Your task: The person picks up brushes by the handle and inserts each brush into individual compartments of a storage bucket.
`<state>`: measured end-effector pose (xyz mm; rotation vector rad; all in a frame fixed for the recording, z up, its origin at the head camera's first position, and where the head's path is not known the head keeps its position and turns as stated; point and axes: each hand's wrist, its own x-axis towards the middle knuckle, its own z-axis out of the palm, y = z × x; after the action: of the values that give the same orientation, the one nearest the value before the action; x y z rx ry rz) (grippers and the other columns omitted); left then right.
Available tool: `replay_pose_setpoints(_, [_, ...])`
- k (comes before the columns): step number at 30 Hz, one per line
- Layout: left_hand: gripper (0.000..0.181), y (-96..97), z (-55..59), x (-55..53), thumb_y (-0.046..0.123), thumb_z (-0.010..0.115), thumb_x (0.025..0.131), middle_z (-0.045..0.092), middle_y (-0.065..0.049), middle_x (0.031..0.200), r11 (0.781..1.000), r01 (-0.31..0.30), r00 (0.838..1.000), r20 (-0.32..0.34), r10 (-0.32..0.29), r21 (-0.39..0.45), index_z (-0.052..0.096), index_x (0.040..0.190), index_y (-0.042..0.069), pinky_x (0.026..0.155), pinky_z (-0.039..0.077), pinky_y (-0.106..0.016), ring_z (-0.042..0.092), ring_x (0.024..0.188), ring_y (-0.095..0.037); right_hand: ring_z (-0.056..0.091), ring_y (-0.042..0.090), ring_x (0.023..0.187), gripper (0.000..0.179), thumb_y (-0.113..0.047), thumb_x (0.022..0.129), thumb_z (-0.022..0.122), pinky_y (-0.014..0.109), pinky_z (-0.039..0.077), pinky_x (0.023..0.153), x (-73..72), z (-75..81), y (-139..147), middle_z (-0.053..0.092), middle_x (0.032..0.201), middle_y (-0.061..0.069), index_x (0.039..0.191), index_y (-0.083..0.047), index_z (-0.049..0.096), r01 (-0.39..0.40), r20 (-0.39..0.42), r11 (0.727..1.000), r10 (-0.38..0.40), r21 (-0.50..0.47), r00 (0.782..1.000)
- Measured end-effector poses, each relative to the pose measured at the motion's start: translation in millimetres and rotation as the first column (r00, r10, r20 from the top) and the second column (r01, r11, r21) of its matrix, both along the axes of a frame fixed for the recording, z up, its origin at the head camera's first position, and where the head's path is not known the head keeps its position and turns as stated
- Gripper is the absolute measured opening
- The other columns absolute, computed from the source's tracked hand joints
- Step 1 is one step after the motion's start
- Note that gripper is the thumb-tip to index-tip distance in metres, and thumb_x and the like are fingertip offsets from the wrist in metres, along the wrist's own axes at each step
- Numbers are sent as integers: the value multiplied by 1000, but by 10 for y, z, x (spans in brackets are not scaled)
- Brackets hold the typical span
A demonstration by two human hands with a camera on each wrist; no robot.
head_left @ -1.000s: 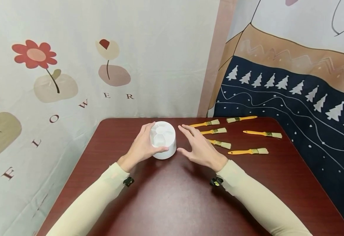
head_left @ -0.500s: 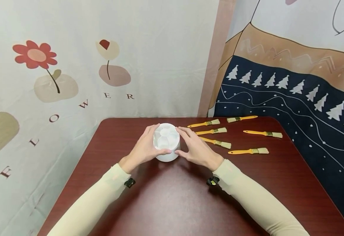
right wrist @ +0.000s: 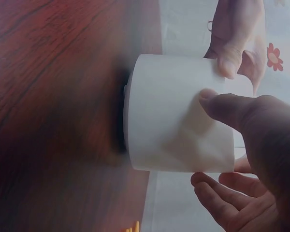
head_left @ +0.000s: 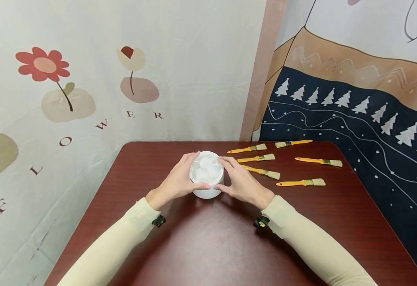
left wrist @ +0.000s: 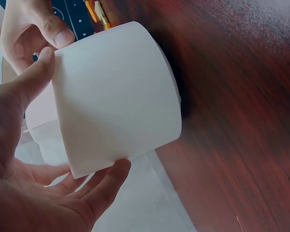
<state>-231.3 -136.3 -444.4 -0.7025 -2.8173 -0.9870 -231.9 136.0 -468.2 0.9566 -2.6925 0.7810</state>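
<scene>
A: Which step is this?

B: You seem to be setting or steadying the white, round, plastic-looking holder with compartments (head_left: 207, 194). Your left hand (head_left: 175, 179) and right hand (head_left: 245, 182) grip it from opposite sides, thumbs on the near wall.

A: And the next move?

B: Probably even pressure from your 2 hands, letting go only when its base sits flat. I cannot tell whether it fully touches the glossy, dark-red, wood-grained table (head_left: 208, 242).

A: Which way does it point?

B: Its divided mouth faces up, its axis roughly vertical. It looks about as tall as wide. You have it left of 6 yellow-handled, pale-bristled flat brushes (head_left: 295, 183).
</scene>
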Motion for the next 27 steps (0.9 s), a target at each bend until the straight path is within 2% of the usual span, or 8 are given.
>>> replay_pose_setpoints(5, [120,30,4,30,43,108,83,54,-18,173,1000,14,1000,-2,-14,10,43,177,5,126,56,-62,63,154,-42,66,38,152,100,-41,95,100,53,61,123,40,10,64,57,171,21,171,2,51,-3,-17,1000,3,-12,1000])
replay_pose_setpoints(12, [121,106,-14,90,45,109,81,56,-15,170,999,13,1000,-5,-13,33,45,176,7,118,60,-63,67,147,-42,67,38,152,101,-42,93,102,54,60,124,108,14,164,60,169,21,170,2,53,-1,-42,1000,1,-5,999])
replay_pose_setpoints(27, [121,254,-24,178,47,110,79,59,-13,165,1000,-5,1000,1,5,21,46,174,9,113,63,-61,72,140,-40,67,36,150,101,-40,91,103,56,60,125,205,40,306,61,167,19,169,1,52,3,-19,1000,-3,-7,1000])
